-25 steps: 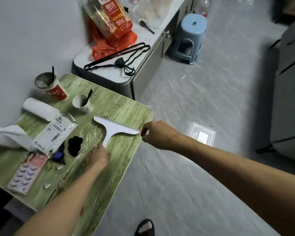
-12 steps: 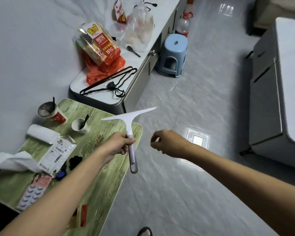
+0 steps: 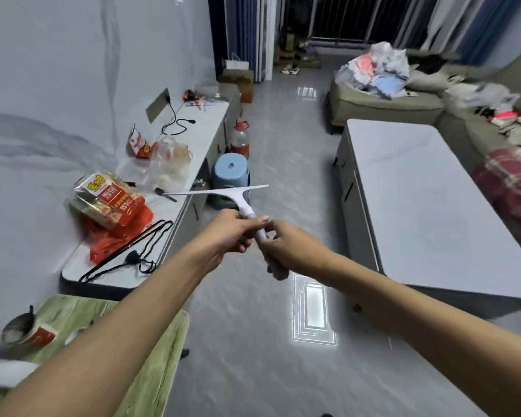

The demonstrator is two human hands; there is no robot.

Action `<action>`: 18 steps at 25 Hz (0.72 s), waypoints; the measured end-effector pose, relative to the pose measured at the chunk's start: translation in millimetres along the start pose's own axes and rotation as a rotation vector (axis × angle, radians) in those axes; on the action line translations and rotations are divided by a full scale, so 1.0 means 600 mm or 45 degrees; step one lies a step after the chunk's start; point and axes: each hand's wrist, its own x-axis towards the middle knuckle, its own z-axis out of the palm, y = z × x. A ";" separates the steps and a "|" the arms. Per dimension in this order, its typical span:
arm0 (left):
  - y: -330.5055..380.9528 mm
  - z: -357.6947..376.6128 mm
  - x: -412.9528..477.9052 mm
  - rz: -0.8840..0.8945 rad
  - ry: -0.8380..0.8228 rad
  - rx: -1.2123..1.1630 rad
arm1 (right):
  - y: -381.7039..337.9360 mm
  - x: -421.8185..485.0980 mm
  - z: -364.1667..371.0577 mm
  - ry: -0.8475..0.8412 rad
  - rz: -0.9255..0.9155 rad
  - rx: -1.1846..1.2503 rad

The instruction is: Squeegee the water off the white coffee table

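Squeegee: handle clasped in both our grips, left hand nearer the crosswise blade than right hand; white desk lies rightward.

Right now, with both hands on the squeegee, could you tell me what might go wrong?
1. The left hand and right hand both grip the squeegee handle in mid-air over the floor; a hand swap could let it slip and fall.
2. The white coffee table stands off to the right; swinging over, the squeegee may clip its near edge.
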 end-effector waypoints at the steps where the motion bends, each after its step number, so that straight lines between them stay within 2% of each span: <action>1: 0.029 0.040 0.025 0.000 -0.030 0.070 | 0.015 0.002 -0.046 0.041 -0.001 0.006; 3: 0.078 0.108 0.074 -0.011 -0.107 0.201 | 0.050 0.012 -0.131 0.133 -0.002 -0.059; 6: 0.166 0.230 0.168 0.016 -0.236 0.477 | 0.138 0.047 -0.295 0.217 0.008 -0.340; 9: 0.261 0.328 0.273 0.101 -0.226 0.773 | 0.204 0.098 -0.461 0.239 0.136 -0.452; 13: 0.378 0.409 0.414 0.354 -0.155 1.440 | 0.271 0.189 -0.637 0.259 0.314 -0.176; 16: 0.437 0.442 0.551 0.438 -0.130 1.676 | 0.321 0.290 -0.746 0.273 0.498 0.132; 18: 0.462 0.453 0.655 0.477 -0.192 1.791 | 0.352 0.361 -0.810 0.248 0.593 0.359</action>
